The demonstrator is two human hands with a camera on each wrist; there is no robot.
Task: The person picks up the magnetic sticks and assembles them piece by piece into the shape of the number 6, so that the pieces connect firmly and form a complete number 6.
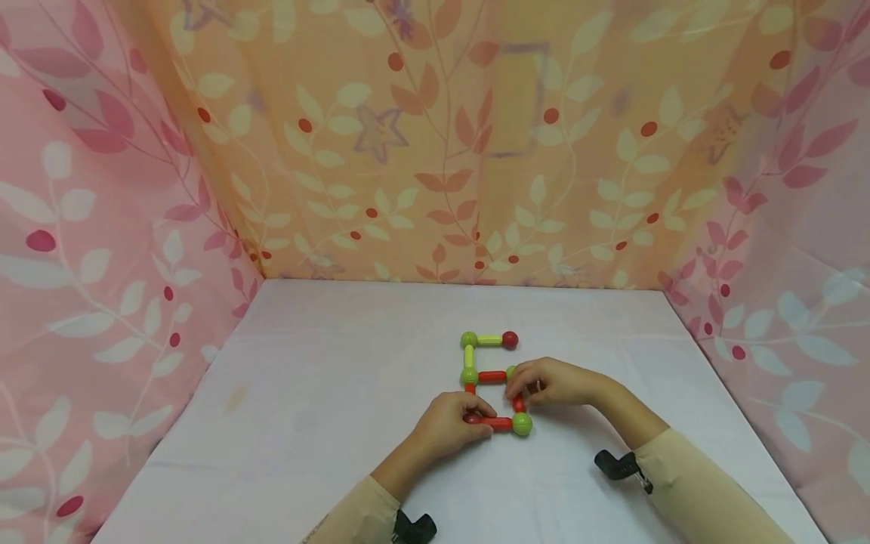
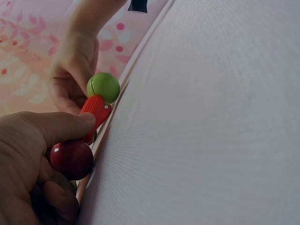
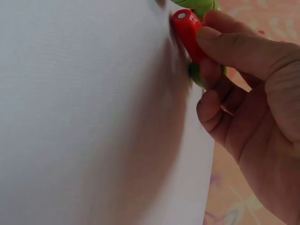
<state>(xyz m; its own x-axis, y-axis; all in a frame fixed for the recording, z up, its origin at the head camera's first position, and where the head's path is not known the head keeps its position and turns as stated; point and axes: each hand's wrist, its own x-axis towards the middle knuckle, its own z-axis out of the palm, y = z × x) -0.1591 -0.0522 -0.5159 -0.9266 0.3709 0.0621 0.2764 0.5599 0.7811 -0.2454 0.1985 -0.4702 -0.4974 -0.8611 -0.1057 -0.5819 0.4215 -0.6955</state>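
A flat figure of magnetic rods and balls lies on the table. My left hand grips its near left corner, thumb along a red rod and fingers by a dark red ball. That rod leads to a green ball at the near right corner. Between thumb and fingers, my right hand pinches another red rod on the right side; its silver end shows in the right wrist view, close to a green ball. My right fingers partly cover the green ball at that side's far end.
Farther back, the figure continues with a green ball, a yellow-green rod and a red ball. The white table is bordered by a patterned curtain at the back and sides. Black wrist cameras sit on both sleeves.
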